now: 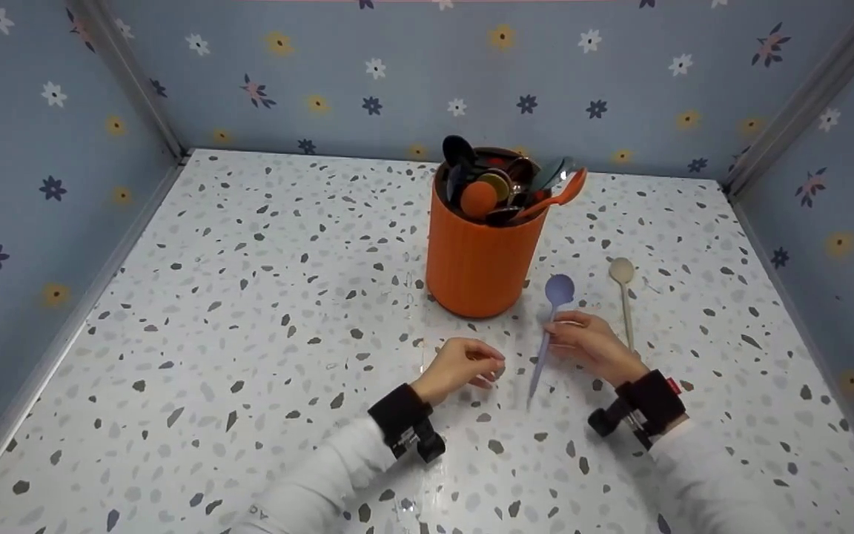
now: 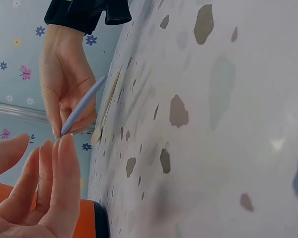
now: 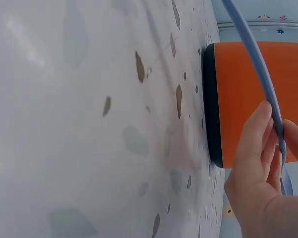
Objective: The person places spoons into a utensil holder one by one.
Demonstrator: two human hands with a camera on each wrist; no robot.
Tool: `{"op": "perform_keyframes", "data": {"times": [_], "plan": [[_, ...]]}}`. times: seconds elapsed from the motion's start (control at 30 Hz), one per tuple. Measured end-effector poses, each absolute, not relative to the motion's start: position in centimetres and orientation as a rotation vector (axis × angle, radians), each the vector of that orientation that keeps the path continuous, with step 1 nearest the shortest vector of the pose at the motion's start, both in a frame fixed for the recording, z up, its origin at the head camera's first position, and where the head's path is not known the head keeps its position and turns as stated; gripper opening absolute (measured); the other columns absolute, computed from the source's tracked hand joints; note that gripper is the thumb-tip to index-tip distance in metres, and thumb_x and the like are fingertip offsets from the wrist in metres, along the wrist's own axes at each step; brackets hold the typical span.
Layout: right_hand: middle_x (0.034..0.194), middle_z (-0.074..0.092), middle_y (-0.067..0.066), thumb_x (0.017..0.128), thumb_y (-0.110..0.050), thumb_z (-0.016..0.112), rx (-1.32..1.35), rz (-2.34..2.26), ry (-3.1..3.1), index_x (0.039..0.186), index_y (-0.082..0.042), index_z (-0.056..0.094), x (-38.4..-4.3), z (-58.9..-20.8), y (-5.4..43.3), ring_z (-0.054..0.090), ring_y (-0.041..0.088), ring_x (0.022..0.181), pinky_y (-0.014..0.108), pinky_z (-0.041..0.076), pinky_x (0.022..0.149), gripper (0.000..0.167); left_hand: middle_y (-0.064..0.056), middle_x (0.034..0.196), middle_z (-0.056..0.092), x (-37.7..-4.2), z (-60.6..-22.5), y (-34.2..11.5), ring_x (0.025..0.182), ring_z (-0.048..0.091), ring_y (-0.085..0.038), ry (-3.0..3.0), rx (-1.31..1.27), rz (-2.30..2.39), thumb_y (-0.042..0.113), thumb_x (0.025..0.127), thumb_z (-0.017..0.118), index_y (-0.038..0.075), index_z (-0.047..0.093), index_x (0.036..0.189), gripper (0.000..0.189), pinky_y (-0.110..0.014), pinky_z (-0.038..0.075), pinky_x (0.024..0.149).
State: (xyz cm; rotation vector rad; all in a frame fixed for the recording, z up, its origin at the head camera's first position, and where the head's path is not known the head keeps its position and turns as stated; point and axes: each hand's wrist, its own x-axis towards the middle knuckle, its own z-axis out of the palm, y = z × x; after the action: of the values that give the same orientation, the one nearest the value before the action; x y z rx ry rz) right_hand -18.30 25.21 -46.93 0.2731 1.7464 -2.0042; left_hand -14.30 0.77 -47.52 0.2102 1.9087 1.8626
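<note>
My right hand (image 1: pixel 591 347) pinches the handle of a purple spoon (image 1: pixel 560 290) between thumb and fingers, bowl pointing away from me. In the right wrist view the spoon's thin handle (image 3: pixel 256 54) passes between the thumb and fingertips. To the left, my left hand (image 1: pixel 464 365) hovers with loosely bent fingers and holds nothing. Its fingers (image 2: pixel 64 183) show long and relaxed in the left wrist view. Just beyond both hands stands an orange utensil holder (image 1: pixel 480 267). A beige spoon (image 1: pixel 621 271) lies on the table to the right, its handle end partly behind the right hand.
The holder is packed with several utensils, among them a black spoon (image 1: pixel 459 150) and an orange spoon (image 1: pixel 568 191) leaning out over the right rim. Flowered blue panels (image 1: pixel 368 74) enclose the speckled white table (image 1: pixel 249 311) at the back and sides.
</note>
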Motion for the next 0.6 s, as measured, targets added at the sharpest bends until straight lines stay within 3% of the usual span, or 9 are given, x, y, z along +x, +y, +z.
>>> {"op": "perform_keyframes", "data": {"times": [0.33, 0.5, 0.6], "plan": [[0.088, 0.067, -0.002, 0.096, -0.001, 0.059, 0.230, -1.992, 1.745, 0.100, -0.008, 0.057, -17.2, -46.4, 23.5, 0.065, 0.007, 0.082, 0.022, 0.060, 0.080, 0.008, -0.027, 0.097, 0.070, -13.9, -48.1, 1.5, 0.064, 0.062, -0.006, 1.895, 0.211, 1.869, 0.002, 0.091, 0.064, -0.018, 0.063, 0.112, 0.030, -0.030, 0.063, 0.071], [0.085, 0.065, -0.003, 0.096, 0.000, 0.057, 0.203, -2.009, 1.735, 0.098, -0.010, 0.058, -16.8, -46.0, 22.9, 0.064, 0.007, 0.081, 0.022, 0.059, 0.079, 0.011, -0.015, 0.087, 0.071, -13.8, -48.2, 1.8, 0.064, 0.063, -0.007, 1.878, 0.186, 1.872, 0.002, 0.090, 0.066, -0.016, 0.065, 0.111, 0.028, -0.032, 0.064, 0.071], [0.085, 0.066, -0.003, 0.097, 0.000, 0.055, 0.183, -2.023, 1.737, 0.101, -0.008, 0.055, -16.6, -45.9, 22.7, 0.065, 0.007, 0.081, 0.022, 0.059, 0.079, 0.010, -0.014, 0.087, 0.071, -13.7, -48.3, 1.9, 0.065, 0.065, -0.008, 1.882, 0.176, 1.857, 0.001, 0.089, 0.067, -0.015, 0.066, 0.110, 0.027, -0.033, 0.064, 0.072]]}}
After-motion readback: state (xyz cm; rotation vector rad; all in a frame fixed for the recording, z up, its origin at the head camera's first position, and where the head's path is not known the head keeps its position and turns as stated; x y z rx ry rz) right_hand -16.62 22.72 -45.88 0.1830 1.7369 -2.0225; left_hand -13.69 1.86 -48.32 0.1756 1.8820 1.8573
